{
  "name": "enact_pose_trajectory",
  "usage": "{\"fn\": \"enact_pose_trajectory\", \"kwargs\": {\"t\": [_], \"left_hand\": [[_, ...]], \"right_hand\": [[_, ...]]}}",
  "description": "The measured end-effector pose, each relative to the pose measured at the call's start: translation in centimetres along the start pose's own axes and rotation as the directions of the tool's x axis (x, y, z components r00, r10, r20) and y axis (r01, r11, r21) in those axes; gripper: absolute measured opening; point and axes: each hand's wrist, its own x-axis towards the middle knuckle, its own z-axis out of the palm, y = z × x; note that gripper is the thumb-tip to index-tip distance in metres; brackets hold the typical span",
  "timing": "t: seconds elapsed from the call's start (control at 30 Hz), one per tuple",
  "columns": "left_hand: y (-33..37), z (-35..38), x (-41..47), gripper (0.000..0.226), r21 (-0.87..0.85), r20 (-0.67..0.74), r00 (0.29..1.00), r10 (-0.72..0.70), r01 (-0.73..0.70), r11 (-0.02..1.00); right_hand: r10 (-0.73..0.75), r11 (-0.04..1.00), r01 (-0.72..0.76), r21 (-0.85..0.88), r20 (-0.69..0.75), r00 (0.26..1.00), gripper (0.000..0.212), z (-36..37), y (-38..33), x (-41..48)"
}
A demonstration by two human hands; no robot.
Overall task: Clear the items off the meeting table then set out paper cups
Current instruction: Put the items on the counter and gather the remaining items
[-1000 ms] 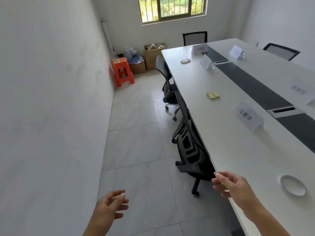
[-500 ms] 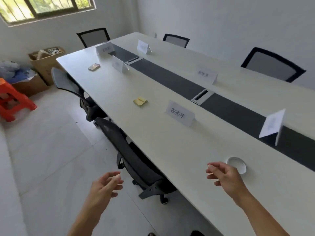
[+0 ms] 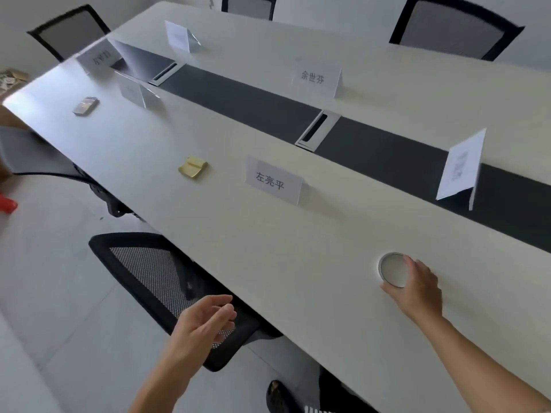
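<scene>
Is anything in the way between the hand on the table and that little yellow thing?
Nothing visible blocks it. The right hand rests beside a round white lid, and the stretch of table toward the yellow thing is bare. A name card stands just off to the far side.

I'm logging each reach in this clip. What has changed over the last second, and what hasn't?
The right hand moved forward over the table to the round white disc, fingers now at its edge; no closed grip yet. The left hand still hangs open beside the table. The view swung right. The yellow item, name cards and disc have not moved.
</scene>
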Motion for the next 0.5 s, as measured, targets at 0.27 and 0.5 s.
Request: {"fn": "enact_pose_trajectory", "kwargs": {"t": [0.27, 0.5], "left_hand": [[1.4, 1.2, 0.6, 0.014, 0.008, -0.021, 0.999, -0.03, 0.03, 1.0], [2.8, 2.2, 1.3, 0.015, 0.007, 0.02, 0.999, 0.034, -0.034, 0.999]], "right_hand": [[-0.08, 0.995, 0.087, 0.057, -0.117, 0.99, 0.071, 0.3, -0.7, 1.2], [-0.095, 0.995, 0.095, 0.016, 0.043, 0.995, 0.046, 1.5, -2.9, 1.4]]}}
